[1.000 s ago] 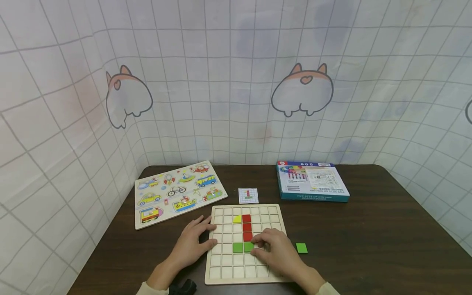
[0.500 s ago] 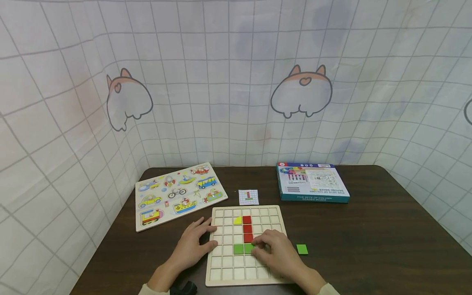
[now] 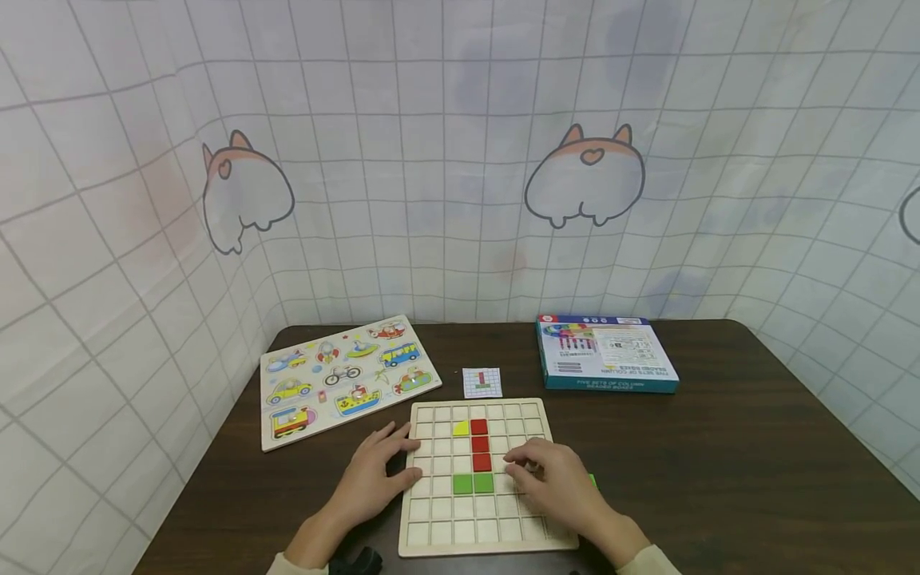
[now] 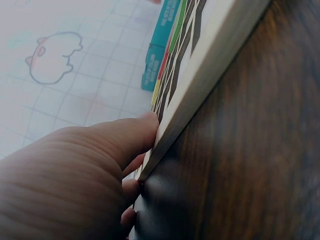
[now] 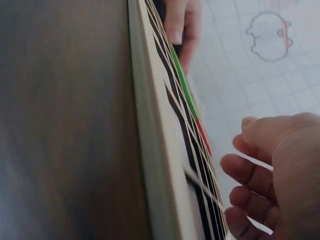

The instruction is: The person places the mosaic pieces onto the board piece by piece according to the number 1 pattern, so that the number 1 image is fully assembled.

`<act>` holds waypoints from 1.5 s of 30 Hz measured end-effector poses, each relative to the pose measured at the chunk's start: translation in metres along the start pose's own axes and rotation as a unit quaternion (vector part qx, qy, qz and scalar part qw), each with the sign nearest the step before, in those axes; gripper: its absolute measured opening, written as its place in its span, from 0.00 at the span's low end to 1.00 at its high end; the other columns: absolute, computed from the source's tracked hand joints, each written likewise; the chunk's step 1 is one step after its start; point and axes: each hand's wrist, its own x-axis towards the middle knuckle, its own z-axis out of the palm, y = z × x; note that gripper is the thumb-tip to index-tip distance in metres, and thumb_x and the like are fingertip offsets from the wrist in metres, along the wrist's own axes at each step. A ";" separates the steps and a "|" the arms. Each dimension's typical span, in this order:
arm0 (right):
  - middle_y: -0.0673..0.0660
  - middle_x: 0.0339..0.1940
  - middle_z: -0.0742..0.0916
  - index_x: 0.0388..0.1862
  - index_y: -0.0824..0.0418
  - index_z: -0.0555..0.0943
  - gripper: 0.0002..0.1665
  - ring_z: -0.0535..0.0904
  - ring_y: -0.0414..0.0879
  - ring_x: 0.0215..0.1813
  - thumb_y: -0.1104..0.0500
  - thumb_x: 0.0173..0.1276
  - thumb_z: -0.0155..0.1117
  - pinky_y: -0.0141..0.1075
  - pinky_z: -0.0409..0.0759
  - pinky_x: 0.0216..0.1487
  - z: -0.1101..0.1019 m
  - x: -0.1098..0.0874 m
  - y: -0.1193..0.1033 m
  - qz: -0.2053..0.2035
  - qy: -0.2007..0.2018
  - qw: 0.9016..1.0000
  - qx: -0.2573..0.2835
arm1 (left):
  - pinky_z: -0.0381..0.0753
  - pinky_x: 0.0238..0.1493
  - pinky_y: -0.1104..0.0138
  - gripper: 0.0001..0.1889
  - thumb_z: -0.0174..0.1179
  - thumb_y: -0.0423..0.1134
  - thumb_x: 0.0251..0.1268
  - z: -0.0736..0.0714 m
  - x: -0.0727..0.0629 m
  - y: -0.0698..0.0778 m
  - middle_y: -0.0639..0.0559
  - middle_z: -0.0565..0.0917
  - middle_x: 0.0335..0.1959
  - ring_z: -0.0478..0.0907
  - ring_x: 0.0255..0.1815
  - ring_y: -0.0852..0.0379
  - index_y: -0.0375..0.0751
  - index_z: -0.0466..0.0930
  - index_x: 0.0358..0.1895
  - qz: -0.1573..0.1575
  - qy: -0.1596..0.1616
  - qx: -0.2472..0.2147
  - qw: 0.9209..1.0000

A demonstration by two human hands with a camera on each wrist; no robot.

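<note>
A wooden grid board [image 3: 438, 533] lies on the table. On it are a yellow rounded piece [image 3: 461, 429], a column of red square tiles [image 3: 480, 445] and two green tiles [image 3: 473, 483] side by side below them. My left hand [image 3: 370, 471] rests at the board's left edge, its thumb [image 4: 142, 132] touching the rim. Just right of the green tiles, my right hand [image 3: 564, 483] hovers over the board. Its fingers are loosely bent, and the right wrist view shows nothing in them. A loose green tile [image 3: 592, 481] peeks out beyond that hand, mostly hidden.
Behind the board lies a small pattern card [image 3: 481, 382] with a red and green figure. A vehicle picture puzzle [image 3: 345, 379] is at the back left, a boxed set [image 3: 609, 355] at the back right. A black object [image 3: 359, 561] sits near the left wrist.
My right hand has come away from the right green tile and shifted slightly right, leaving that tile in full view. It now covers most of the loose green tile. My left hand stays put.
</note>
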 end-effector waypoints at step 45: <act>0.49 0.40 0.80 0.44 0.53 0.82 0.21 0.73 0.42 0.40 0.48 0.54 0.77 0.34 0.76 0.39 -0.098 -0.021 0.071 0.066 -0.196 0.978 0.028 | 0.50 0.74 0.41 0.20 0.69 0.44 0.60 0.001 0.000 -0.001 0.49 0.69 0.71 0.56 0.76 0.43 0.48 0.83 0.56 0.009 0.003 0.007 1.000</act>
